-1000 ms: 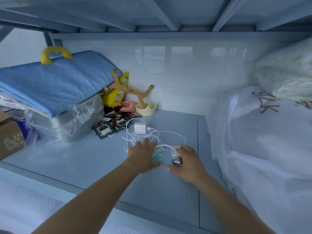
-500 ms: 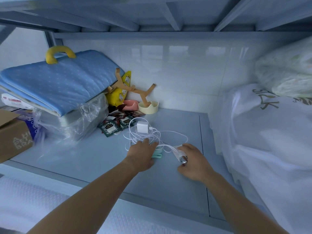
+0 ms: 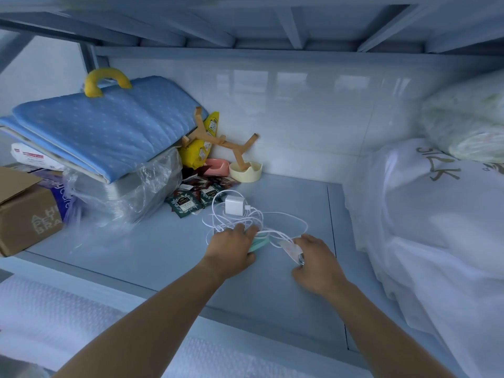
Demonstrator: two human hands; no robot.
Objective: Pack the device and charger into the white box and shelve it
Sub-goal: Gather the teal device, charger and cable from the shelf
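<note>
A white charger block (image 3: 234,204) lies on the pale blue shelf (image 3: 152,252) with its white cable (image 3: 283,219) tangled in loops in front of it. My left hand (image 3: 231,248) rests palm down on the near loops and covers most of a mint-green item (image 3: 259,242). Just to the right, my right hand (image 3: 313,259) grips a small white device with a metal tip (image 3: 291,249), to which the cable runs. No white box is in view.
Left on the shelf: a folded blue mat with a yellow handle (image 3: 103,124) on a plastic-wrapped stack (image 3: 128,189), a cardboard box (image 3: 24,211), tea sachets (image 3: 188,203). A cream bowl with a wooden piece (image 3: 245,170) stands at the back wall. White bedding bags (image 3: 436,214) fill the right side.
My right hand has drawn the small device a little toward me and to the right. My left hand has stayed on the cable loops. The view has shifted slightly.
</note>
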